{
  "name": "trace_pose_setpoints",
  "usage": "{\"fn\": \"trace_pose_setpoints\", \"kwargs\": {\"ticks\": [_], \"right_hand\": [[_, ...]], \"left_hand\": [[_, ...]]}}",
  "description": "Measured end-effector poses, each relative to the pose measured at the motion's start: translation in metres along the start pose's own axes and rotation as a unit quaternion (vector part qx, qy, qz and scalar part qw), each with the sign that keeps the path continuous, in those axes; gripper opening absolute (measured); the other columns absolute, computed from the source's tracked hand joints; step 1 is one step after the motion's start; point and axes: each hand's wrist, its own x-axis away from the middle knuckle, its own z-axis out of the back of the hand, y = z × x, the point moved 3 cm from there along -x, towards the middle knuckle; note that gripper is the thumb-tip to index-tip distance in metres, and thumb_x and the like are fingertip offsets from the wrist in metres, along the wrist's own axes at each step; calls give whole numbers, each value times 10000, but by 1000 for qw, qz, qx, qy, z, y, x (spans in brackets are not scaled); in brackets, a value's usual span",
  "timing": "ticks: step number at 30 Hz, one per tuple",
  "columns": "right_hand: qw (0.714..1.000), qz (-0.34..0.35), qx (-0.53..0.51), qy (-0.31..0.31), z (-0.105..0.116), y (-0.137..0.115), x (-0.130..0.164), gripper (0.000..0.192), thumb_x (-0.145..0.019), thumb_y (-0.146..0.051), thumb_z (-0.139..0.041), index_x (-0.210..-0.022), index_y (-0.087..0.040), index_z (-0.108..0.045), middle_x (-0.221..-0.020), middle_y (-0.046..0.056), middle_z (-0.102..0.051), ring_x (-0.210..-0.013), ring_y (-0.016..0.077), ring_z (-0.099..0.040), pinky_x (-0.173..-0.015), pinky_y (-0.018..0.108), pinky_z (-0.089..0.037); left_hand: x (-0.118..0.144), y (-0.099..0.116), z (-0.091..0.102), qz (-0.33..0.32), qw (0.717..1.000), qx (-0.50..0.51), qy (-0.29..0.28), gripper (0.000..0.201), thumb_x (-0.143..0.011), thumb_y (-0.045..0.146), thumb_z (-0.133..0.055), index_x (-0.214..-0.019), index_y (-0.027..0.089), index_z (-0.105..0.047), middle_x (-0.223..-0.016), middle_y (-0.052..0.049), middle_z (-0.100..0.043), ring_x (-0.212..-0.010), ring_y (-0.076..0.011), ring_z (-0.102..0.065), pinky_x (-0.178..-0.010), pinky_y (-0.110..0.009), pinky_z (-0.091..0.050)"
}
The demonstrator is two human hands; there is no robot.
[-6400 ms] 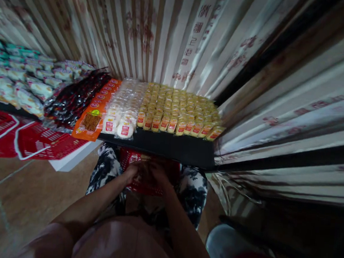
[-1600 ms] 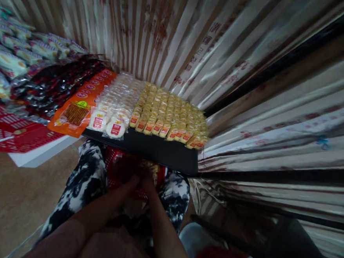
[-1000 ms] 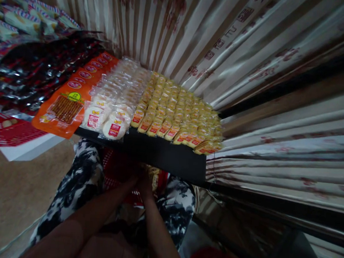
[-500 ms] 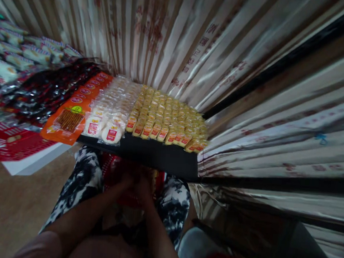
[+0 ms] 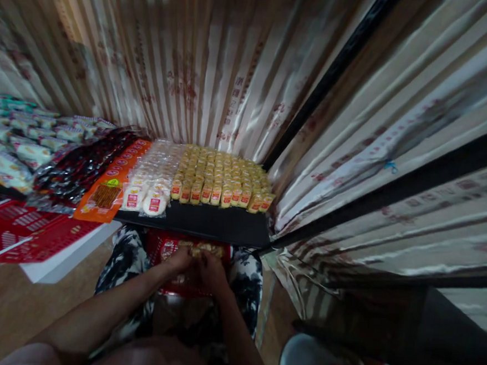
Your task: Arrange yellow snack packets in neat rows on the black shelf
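Note:
My left hand [image 5: 181,257] and my right hand [image 5: 211,269] are close together above my lap, fingers closed. Between their fingertips is a small yellow snack packet [image 5: 197,252]; the dim light blurs its outline. Under them, across my thighs, lies a red container [image 5: 186,287] with more yellowish packets [image 5: 217,251] in it. Just beyond my knees, a black shelf [image 5: 207,221] carries tight rows of yellow snack packets [image 5: 216,180]. Left of those stand clear-wrapped round white crackers [image 5: 155,198], and then an orange bag of brown sticks [image 5: 104,195].
Dark shiny packages [image 5: 78,165] and white snack bags [image 5: 29,151] continue leftward along the shelf. A red basket [image 5: 27,234] stands below them at left, by a white box [image 5: 63,253]. Pleated printed sheeting [image 5: 192,79] rises behind, with dark poles [image 5: 338,72] at right.
The view has shifted, so the shelf sits lower and more of its left end shows. Both hands were in shadow low over the red container; now they are raised, with the packet between them.

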Motion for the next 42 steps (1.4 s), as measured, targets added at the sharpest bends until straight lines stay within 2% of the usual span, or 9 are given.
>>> {"fn": "trace_pose_setpoints", "kwargs": {"ticks": [4,8,12,15,21,25,31,37,42], "right_hand": [[998,19,-40,53,25,2,4,339,-823,-149,-446,-1126,-145,-597,-1057,106,-653,-955,179,-615,-858,271,-451],[987,28,-104,121,52,9,2,343,-796,-152,-470,-1111,-184,-601,-984,69,-637,-770,140,-631,-772,255,-490],[965,39,-160,203,79,20,-4,392,-768,-156,-478,-1148,-179,-574,-990,69,-609,-730,132,-616,-730,265,-514],[952,29,-172,250,93,29,-11,423,-759,-167,-481,-1176,-148,-547,-1011,83,-598,-750,140,-612,-726,280,-519],[947,24,-130,294,111,41,-34,345,-770,-149,-472,-1094,-154,-590,-994,74,-620,-746,140,-616,-781,296,-496],[937,14,-117,330,122,44,-51,357,-797,-170,-443,-1125,-126,-577,-1025,105,-613,-769,153,-613,-798,307,-487],[915,11,-127,383,124,49,-69,381,-821,-174,-389,-1168,-123,-538,-1063,128,-584,-818,155,-605,-806,299,-485],[901,18,-154,404,118,53,-77,365,-804,-149,-383,-1144,-128,-514,-1041,120,-571,-862,160,-607,-828,312,-483],[895,31,-182,406,113,54,-80,357,-791,-120,-368,-1110,-138,-528,-1097,123,-531,-869,150,-608,-833,305,-487]], "left_hand": [[8,36,7,-3,997,71,-33,59,-750,160,-574,-711,148,-532,-454,67,-482,-416,-74,-453,-420,-169,-331],[9,77,12,-45,993,98,-55,94,-748,133,-575,-691,149,-502,-460,81,-473,-425,-56,-441,-457,-161,-350],[3,109,10,-124,985,103,-61,46,-764,162,-566,-740,143,-531,-496,74,-486,-435,-59,-438,-458,-167,-351],[-9,128,6,-204,976,72,-17,104,-754,143,-568,-853,134,-598,-612,43,-562,-521,-70,-487,-513,-169,-387],[-42,152,-7,-252,961,-14,114,242,-748,146,-586,-979,176,-655,-915,-24,-659,-844,-144,-581,-787,-247,-453],[-59,169,-16,-261,947,-54,181,239,-784,176,-572,-1011,163,-645,-951,-49,-636,-896,-161,-566,-849,-287,-439],[-70,190,-27,-225,944,-68,232,271,-823,193,-528,-1078,153,-612,-986,-82,-605,-912,-176,-564,-848,-297,-441],[-70,202,-30,-224,936,-99,251,319,-852,216,-487,-1152,142,-568,-1110,-122,-571,-1012,-215,-543,-878,-324,-431],[-76,207,-28,-243,932,-100,250,319,-859,212,-468,-1167,173,-543,-1136,-110,-561,-1028,-211,-540,-891,-333,-427]]}}
